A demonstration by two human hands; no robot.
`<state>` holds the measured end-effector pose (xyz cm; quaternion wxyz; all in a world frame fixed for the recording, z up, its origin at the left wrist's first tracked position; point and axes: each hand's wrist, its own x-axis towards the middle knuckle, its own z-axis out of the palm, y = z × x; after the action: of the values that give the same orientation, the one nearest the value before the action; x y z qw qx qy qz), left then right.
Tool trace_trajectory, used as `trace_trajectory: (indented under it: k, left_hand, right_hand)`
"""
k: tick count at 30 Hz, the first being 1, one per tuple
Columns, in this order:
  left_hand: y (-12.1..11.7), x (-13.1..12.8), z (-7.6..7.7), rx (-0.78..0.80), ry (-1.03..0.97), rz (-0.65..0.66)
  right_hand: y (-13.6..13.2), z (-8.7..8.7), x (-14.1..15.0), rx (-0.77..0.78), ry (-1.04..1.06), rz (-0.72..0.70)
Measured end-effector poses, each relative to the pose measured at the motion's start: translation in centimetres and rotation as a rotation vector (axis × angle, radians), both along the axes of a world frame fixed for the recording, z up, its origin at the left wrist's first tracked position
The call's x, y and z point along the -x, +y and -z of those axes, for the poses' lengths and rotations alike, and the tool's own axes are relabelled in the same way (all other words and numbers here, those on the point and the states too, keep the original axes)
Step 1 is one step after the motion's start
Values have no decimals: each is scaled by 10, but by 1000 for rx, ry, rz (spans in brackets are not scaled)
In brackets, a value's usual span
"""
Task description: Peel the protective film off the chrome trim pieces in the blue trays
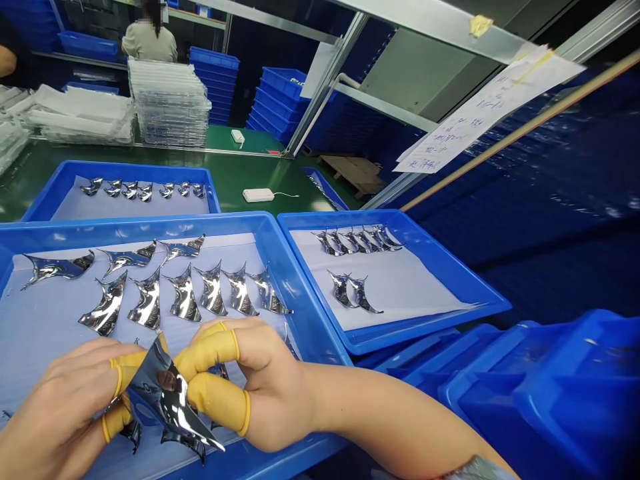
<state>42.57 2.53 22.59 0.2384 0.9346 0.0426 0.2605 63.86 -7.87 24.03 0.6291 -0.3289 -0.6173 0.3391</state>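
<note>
Both hands hold one shiny chrome-like curved part with pointed corners, raised above the near blue tray. My left hand pinches its left edge, and my right hand grips the right edge between thumb and fingers. Yellow finger cots cover the gripping fingertips of each hand. Behind the hands, several similar chrome parts lie in rows on the white liner of that tray. More such parts lie partly hidden beneath my hands.
A second blue tray on the right holds more chrome parts; another blue tray sits behind. Stacked blue bins stand at lower right. A white device rests on the green table. A person is in the background.
</note>
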Motion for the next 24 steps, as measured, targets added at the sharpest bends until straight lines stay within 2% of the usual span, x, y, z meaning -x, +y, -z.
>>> trace_trajectory:
  k: [4, 8, 11, 16, 22, 24]
  left_hand:
    - [0, 7, 5, 49, 54, 6]
    - [0, 11, 5, -73, 30, -76]
    - [3, 13, 6, -185, 42, -92]
    - [6, 17, 10, -279, 60, -34]
    - [1, 14, 12, -278, 84, -56]
    - [-2, 10, 9, -250, 73, -52]
  right_hand:
    - [-4, -2, -2, 270, 81, -118]
    - [-5, -6, -4, 562, 206, -204]
    - [-3, -8, -7, 659, 237, -234]
    - [0, -6, -10, 667, 234, -287]
    - [0, 2, -5, 535, 216, -259]
    - [0, 5, 0, 444, 173, -188]
